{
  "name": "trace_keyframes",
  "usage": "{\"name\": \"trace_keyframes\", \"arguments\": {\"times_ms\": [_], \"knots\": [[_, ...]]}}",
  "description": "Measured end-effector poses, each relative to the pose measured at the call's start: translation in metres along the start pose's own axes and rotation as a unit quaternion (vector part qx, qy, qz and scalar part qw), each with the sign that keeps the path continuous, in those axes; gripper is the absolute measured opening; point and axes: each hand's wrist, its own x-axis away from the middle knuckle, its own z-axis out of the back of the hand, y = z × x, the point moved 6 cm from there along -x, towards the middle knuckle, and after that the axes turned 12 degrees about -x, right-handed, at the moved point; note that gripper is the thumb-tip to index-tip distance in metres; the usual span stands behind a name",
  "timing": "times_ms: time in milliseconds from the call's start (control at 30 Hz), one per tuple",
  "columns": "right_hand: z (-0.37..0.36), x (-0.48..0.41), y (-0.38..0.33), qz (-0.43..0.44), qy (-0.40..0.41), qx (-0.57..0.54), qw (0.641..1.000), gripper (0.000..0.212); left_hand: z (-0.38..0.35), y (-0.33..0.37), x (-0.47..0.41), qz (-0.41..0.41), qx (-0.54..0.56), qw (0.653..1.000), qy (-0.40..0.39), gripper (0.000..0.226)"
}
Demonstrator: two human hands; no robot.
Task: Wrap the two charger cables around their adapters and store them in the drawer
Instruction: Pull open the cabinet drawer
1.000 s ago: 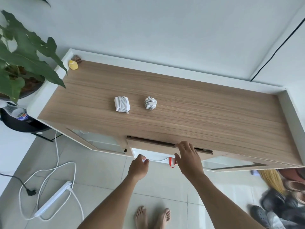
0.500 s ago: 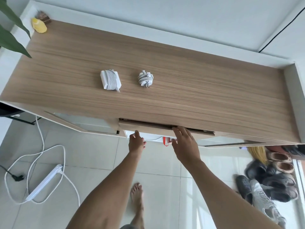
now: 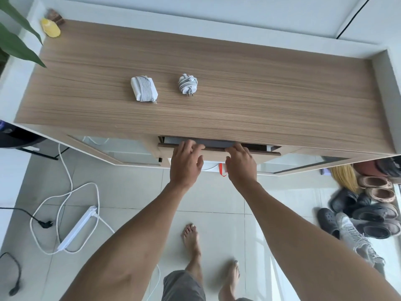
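While flat charger (image 3: 143, 89) and bundled charger (image 3: 188, 84) lie on the cabinet top (image 3: 282, 94), left hand (image 3: 186, 161) and right hand (image 3: 239, 162) grip the slightly open drawer (image 3: 262, 151), fingers curled over its front edge.

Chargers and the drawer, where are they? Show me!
square charger (image 3: 143, 89): head view, on the cable wound round its middle.
round charger (image 3: 188, 83): head view, on its cable bundle.
drawer (image 3: 267, 151): head view, on its front edge, right part.

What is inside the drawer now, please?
The drawer is open only a crack: a flat dark grey thing shows. The cabinet top, the left hand and the right hand cover the rest.
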Motion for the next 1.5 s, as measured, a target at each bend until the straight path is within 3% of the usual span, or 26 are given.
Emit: {"name": "trace_keyframes", "arguments": {"times_ms": [333, 567, 833, 1233, 1500], "knots": [[-0.002, 0.04, 0.005, 0.004, -0.008, 0.004, 1.0, 0.031, 0.013, 0.012, 0.016, 0.005, -0.024, 0.998, -0.064, 0.02], [-0.004, 0.068, 0.005, -0.003, 0.001, 0.021, 1.0, 0.016, 0.021, 0.015, 0.042, -0.015, -0.011, 0.992, -0.122, 0.018], [-0.008, 0.097, 0.011, 0.006, -0.024, 0.01, 1.0, 0.015, 0.021, 0.018, 0.072, -0.015, 0.004, 0.986, -0.167, 0.015], [-0.015, 0.14, 0.02, 0.012, -0.051, -0.018, 0.998, 0.011, 0.023, 0.022, 0.115, -0.001, 0.01, 0.981, -0.194, 0.009], [-0.008, 0.145, 0.02, 0.003, -0.159, -0.022, 0.987, 0.022, 0.037, 0.039, 0.122, -0.029, -0.055, 0.969, -0.239, 0.016]]}}
